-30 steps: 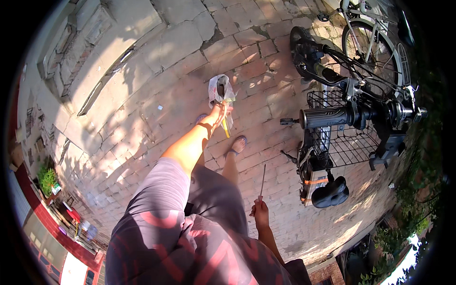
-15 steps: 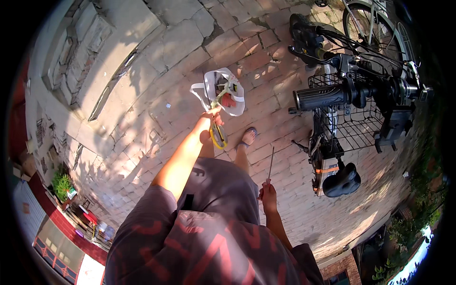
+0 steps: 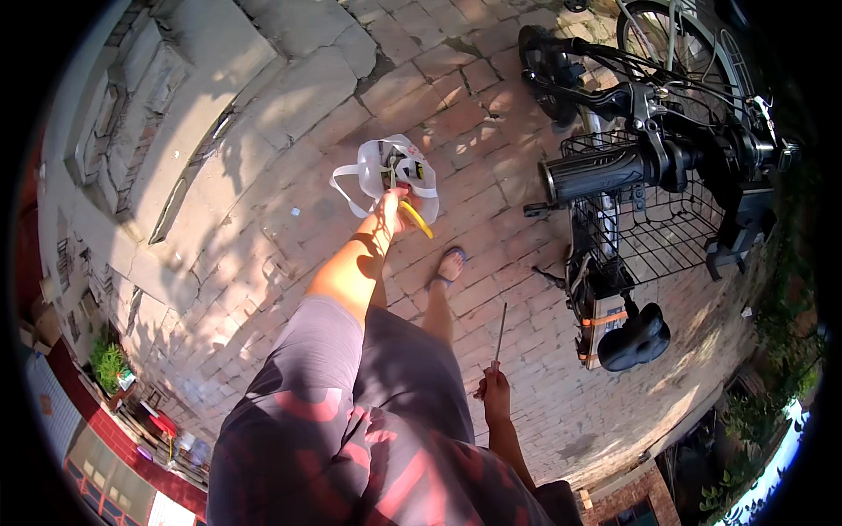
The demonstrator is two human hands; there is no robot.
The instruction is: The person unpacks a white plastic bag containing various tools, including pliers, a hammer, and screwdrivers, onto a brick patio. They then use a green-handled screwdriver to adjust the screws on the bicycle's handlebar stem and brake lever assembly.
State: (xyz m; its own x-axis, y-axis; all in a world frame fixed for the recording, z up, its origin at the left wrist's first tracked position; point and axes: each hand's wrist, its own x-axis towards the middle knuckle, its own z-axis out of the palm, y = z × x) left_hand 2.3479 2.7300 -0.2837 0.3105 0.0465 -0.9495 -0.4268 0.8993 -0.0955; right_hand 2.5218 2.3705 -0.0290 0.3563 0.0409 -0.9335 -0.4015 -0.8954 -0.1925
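My left hand (image 3: 388, 214) reaches out ahead, closed around the gathered top of a white plastic bag (image 3: 425, 181). Dark, yellow and pale items show inside the bag's opening, too small to name. A loose white handle loop sticks out on its left. Beside my left fingers is a yellow curved thing (image 3: 417, 220), seen nearly edge-on; how it is held is hidden. Down at my right side, my right hand (image 3: 495, 391) is wrapped around the reddish handle of a screwdriver (image 3: 502, 333), its long thin shaft pointing up and away.
A bicycle or scooter with a black handlebar grip (image 3: 596, 172), wire basket (image 3: 671, 235) and black saddle (image 3: 633, 337) stands to my right. Another wheel (image 3: 680, 44) is behind it. Stone steps (image 3: 145, 114) rise at the far left above brick paving (image 3: 368, 316).
The bag has shifted a little left with my left hand. The yellow thing has turned from a visible ring to nearly edge-on. My right hand still grips the screwdriver, slightly lower in view.
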